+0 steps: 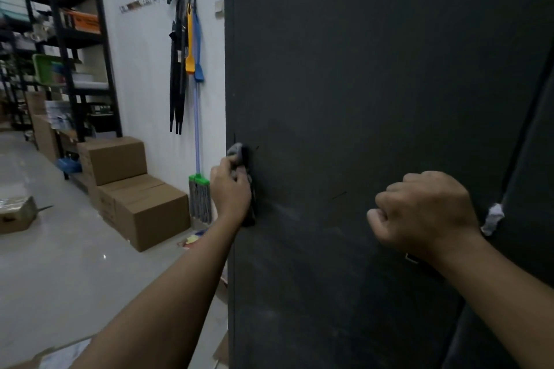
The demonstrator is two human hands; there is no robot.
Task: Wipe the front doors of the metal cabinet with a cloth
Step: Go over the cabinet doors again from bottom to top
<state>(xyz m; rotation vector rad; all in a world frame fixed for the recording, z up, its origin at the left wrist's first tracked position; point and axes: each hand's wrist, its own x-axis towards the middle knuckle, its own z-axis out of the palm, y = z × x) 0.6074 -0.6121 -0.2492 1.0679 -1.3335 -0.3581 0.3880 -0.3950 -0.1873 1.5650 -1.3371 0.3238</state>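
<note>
Grey soft cloth (236, 152), bunched and likely light and limp, is pinched in my left hand (230, 192) against the left edge of the dark, flat metal cabinet door (359, 99). Gripping the whole wad suits it. My right hand (425, 213) is a fist at the door, with nothing visibly held.

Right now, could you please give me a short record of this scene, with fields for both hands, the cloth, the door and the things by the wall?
left hand: grips the cloth at the door's left edge
cloth: grey, bunched, showing above the fingers
right hand: curled in a fist in front of the door, nothing seen in it
cabinet door: dark, with faint smears
white wad: at the door's right edge
by the wall: mop, cardboard boxes on the floor
</note>
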